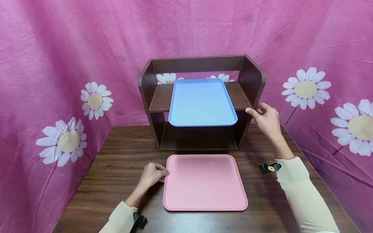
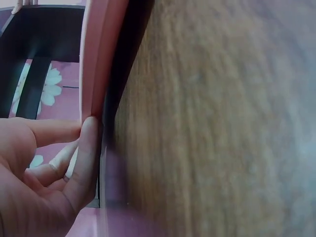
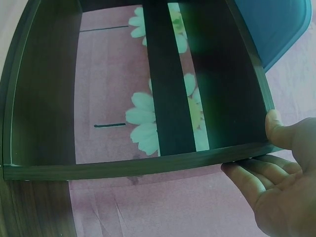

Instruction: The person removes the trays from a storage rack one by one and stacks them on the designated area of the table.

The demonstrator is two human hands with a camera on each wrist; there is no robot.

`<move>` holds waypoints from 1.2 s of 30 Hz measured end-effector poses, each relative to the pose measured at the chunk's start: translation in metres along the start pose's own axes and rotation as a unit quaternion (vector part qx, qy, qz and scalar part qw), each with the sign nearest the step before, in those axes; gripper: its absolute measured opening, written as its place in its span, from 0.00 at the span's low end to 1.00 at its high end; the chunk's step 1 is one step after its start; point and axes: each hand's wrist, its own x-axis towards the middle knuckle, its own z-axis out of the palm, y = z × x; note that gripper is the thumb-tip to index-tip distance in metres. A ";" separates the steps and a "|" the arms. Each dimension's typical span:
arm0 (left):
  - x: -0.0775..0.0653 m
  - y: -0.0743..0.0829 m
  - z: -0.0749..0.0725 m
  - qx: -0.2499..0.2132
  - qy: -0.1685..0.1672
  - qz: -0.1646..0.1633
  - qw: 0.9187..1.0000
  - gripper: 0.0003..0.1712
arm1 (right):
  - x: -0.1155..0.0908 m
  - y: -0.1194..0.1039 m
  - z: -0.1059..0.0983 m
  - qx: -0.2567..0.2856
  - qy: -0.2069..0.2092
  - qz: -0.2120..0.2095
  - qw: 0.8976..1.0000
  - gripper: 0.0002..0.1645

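A pink tray (image 1: 205, 183) lies in front of the shelf, its left edge pinched between the thumb and fingers of my left hand (image 1: 152, 174). In the left wrist view the tray's rim (image 2: 96, 64) sits close above the wood, thumb and a finger meeting at it. My right hand (image 1: 266, 119) grips the right side panel of a dark brown two-level shelf (image 1: 201, 137) near the middle board. The right wrist view shows thumb and fingers on both sides of that panel (image 3: 148, 167). A blue tray (image 1: 202, 103) rests on the middle board, its front part jutting out past the edge.
The shelf stands at the back of a wooden table (image 1: 116, 161). Behind and beside it hangs a pink cloth (image 1: 116, 42) with white daisies. The shelf's lower level lies beneath the overhanging blue tray.
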 end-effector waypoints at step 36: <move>0.008 0.007 -0.006 -0.013 -0.005 0.001 1.000 0.03 | -0.001 0.000 0.001 0.000 0.005 0.009 1.000 0.25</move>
